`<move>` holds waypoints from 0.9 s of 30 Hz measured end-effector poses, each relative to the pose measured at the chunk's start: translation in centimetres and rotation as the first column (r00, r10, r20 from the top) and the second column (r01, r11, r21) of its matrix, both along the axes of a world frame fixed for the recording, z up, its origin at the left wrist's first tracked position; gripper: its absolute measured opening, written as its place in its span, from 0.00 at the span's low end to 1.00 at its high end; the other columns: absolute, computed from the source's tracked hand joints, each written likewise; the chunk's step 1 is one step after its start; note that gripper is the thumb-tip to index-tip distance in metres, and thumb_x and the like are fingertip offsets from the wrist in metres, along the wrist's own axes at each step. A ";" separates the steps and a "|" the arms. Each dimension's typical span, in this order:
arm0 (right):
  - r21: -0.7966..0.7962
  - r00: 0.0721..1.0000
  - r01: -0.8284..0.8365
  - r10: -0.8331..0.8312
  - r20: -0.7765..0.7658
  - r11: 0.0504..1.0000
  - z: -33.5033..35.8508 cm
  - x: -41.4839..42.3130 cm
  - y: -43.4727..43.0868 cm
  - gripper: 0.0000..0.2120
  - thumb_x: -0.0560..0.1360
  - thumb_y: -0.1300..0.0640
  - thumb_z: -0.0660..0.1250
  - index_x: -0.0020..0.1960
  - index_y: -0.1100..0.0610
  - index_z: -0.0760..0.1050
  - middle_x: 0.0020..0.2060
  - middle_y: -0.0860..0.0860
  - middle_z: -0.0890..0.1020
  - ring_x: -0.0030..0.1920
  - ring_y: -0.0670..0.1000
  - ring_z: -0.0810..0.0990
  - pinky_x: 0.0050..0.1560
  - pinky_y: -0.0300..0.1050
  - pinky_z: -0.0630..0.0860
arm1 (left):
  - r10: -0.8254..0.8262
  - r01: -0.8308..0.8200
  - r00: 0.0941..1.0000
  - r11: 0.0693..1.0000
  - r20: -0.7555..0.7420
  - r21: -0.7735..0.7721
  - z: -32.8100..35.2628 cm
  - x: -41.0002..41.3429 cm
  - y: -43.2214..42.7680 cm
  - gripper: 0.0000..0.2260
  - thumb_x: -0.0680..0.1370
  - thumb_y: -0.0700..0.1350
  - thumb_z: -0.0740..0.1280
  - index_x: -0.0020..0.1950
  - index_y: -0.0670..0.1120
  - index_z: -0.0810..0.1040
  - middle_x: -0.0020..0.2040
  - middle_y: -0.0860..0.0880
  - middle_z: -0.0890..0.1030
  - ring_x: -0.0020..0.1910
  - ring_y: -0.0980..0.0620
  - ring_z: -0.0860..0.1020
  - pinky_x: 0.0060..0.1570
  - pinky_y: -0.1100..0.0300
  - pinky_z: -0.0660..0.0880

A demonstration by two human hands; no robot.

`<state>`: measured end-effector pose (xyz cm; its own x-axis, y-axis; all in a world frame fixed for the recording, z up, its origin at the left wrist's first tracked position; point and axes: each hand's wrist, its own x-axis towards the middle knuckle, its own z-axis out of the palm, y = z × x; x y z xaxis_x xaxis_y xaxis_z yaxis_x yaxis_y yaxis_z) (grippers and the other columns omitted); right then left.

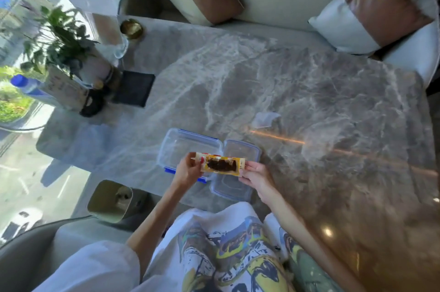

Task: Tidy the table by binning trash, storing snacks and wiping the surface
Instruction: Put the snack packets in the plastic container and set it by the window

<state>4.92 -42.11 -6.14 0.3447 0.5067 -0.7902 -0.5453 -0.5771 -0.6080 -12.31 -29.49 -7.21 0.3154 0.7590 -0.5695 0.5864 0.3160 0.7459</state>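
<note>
- A long yellow snack packet with a clear window showing a dark brown piece inside [222, 164] is held level in the air, stretched between both hands just above an open clear plastic storage box with blue clips [188, 148].
- The left hand [188, 170] pinches the packet's left end between thumb and fingers; the right hand [256, 176] grips the right end the same way — both are closed on the packet.
- The box's clear lid [238, 172] lies flat beside it on the right, touching it, partly under the packet.
- Both sit near the front edge of the grey veined marble table [309, 91].
- A small crumpled clear wrapper [265, 118] lies on the marble, beyond the lid and apart from it.
- An olive open-topped bin [110, 201] stands on the floor left of the person (something pale lies in it, too blurred to identify).
- At the table's far left: a leafy potted plant [59, 39] and a black square pad [133, 88].
</note>
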 end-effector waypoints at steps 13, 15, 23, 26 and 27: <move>-0.351 0.942 -0.215 0.288 0.173 0.911 -1.7 -9.1 12.0 0.14 0.78 0.58 0.58 0.63 0.58 0.70 0.45 0.54 0.71 0.47 0.52 0.70 0.45 0.42 0.66 | 0.001 0.005 1.000 0.902 0.014 -0.433 2.1 -4.1 10.9 0.08 0.66 0.44 0.61 0.43 0.44 0.70 0.37 0.46 0.70 0.35 0.51 0.70 0.38 0.60 0.68; -0.398 0.932 -0.223 0.315 0.180 0.890 -1.9 -9.8 12.7 0.12 0.78 0.58 0.57 0.60 0.57 0.71 0.47 0.55 0.72 0.43 0.51 0.71 0.44 0.40 0.66 | -0.025 0.003 0.999 0.899 -0.045 -0.437 1.8 -3.9 11.1 0.03 0.69 0.42 0.62 0.38 0.45 0.68 0.36 0.46 0.68 0.34 0.52 0.68 0.36 0.61 0.64; -0.384 0.896 -0.304 0.398 0.195 0.872 -1.8 -10.6 12.1 0.21 0.76 0.61 0.61 0.69 0.56 0.68 0.64 0.56 0.76 0.63 0.57 0.75 0.66 0.48 0.71 | -0.117 0.054 0.976 0.946 -0.181 -0.319 -0.4 -4.1 11.0 0.09 0.79 0.41 0.60 0.57 0.38 0.70 0.50 0.41 0.71 0.39 0.51 0.70 0.38 0.58 0.68; -0.200 0.911 -0.303 0.345 0.228 0.932 -1.2 -10.1 10.1 0.20 0.76 0.63 0.63 0.68 0.54 0.72 0.59 0.49 0.78 0.58 0.51 0.76 0.64 0.48 0.72 | -0.228 0.201 0.928 0.972 -0.295 -0.121 -0.7 -4.1 10.7 0.16 0.78 0.41 0.62 0.63 0.34 0.73 0.54 0.36 0.78 0.53 0.42 0.77 0.55 0.51 0.73; -0.141 0.924 -0.264 0.292 0.245 0.954 -1.0 -9.7 9.1 0.20 0.77 0.63 0.63 0.68 0.55 0.72 0.59 0.50 0.79 0.59 0.50 0.77 0.64 0.48 0.73 | -0.258 0.261 0.909 0.965 -0.327 -0.037 -0.4 -3.9 10.4 0.16 0.78 0.40 0.62 0.63 0.35 0.74 0.57 0.36 0.80 0.56 0.40 0.78 0.56 0.52 0.73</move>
<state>-4.79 -32.97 -7.15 0.4023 0.5323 -0.7449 -0.1846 -0.7498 -0.6354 -16.20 -19.07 -7.58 0.2993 0.6802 -0.6691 0.8580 0.1149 0.5007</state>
